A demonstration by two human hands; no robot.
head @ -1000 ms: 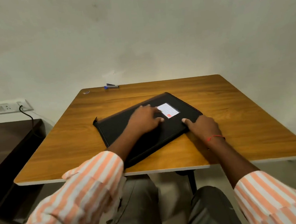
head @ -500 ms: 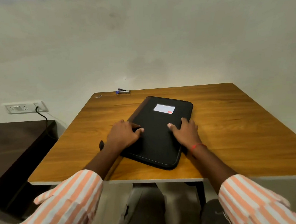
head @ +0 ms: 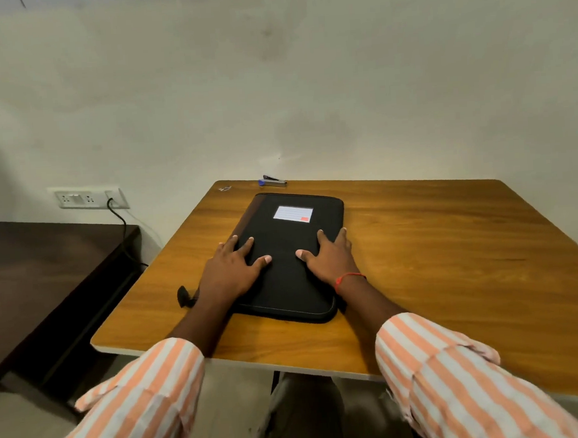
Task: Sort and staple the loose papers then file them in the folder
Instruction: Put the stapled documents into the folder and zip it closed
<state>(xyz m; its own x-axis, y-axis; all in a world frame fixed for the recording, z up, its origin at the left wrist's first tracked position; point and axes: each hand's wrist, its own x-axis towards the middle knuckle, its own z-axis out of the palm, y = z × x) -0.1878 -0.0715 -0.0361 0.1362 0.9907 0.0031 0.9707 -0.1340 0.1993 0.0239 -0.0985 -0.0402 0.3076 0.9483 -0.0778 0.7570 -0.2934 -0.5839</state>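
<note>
Both my hands lie flat on the black zip folder [head: 287, 242], fingers spread and palms down. My left hand [head: 231, 273] rests on its left side and my right hand [head: 330, 260] on its right, thumbs pointing at each other. Neither grips anything.

The folder lies shut on the wooden table [head: 452, 259], its short end toward the near edge and its white label [head: 293, 214] toward the far edge. No loose papers show anywhere, so I judge they are inside and the folder has to be opened first.

To do that well I would keep one palm pressing the cover so the case cannot slide on the smooth wood. The other hand would go for the dark tab [head: 183, 296] that sticks out by my left wrist, which I take for the zip pull.

The stapler [head: 273, 182] sits at the far edge, well apart from my hands. A small bit I cannot identify [head: 225, 189] lies near the far left corner.

Left of the table stands a lower dark table [head: 47, 267]. On the pale wall behind it is a socket plate [head: 88, 198] with a black cable [head: 123, 225] plugged in.
</note>
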